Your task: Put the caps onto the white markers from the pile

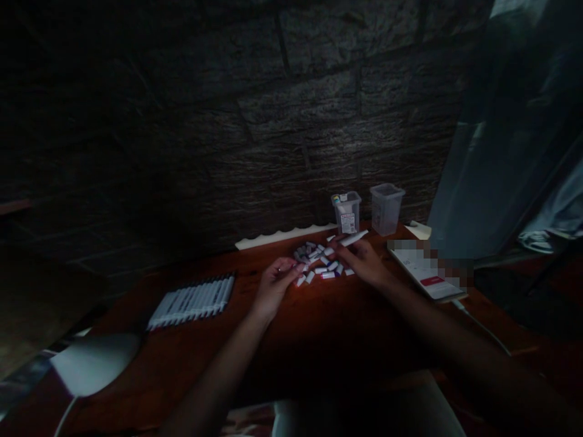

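My right hand [361, 260] is closed around a white marker [348, 239], whose one end points up and right and whose other end points down toward my left hand. My left hand [279, 280] is pinched on a small pale marker cap [301, 267], a short way left of the marker. Under and between both hands lies a loose pile of short marker caps [320, 270], white with coloured ends. To the left, a row of white markers [194, 301] lies side by side on the wooden table [291, 334].
Two clear plastic containers, one with a label [347, 220] and one plain [386, 212], stand by the stone wall [296, 121]. At right lies a white booklet or box [428, 273] near a cable [483, 328]. A white lamp head [98, 361] sits front left.
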Demonstrator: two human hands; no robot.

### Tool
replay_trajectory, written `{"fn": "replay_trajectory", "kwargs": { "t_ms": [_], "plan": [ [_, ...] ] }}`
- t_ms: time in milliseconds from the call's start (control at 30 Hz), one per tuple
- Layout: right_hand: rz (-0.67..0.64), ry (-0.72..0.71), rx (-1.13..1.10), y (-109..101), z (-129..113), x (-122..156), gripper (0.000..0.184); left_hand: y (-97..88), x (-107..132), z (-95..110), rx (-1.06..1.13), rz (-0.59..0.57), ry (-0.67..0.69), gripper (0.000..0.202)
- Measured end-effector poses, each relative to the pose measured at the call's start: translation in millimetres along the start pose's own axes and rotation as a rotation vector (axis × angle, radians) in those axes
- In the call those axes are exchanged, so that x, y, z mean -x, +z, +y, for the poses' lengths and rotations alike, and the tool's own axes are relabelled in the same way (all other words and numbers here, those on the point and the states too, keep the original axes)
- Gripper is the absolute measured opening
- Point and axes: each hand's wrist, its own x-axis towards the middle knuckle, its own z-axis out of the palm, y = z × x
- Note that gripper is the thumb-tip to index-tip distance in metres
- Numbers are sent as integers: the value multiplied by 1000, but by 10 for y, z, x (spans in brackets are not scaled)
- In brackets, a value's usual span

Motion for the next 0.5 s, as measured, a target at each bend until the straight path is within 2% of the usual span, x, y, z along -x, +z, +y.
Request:
{"fn": "replay_trajectory", "kwargs": {
  "t_ms": [133,233,367,500],
  "plan": [
    [-94,-19,-6,70,9,34,37,54,27,21,163,-2,-91,33],
    [-117,-56,4,81,26,35,35,71,40,27,168,-1,-111,34],
    [-172,-63,43,48,22,31,38,59,34,2,127,2,-69,33],
    [-104,-34,60,29,-28,38,38,30,14,-50,87,15,-34,30]
  ]
}}
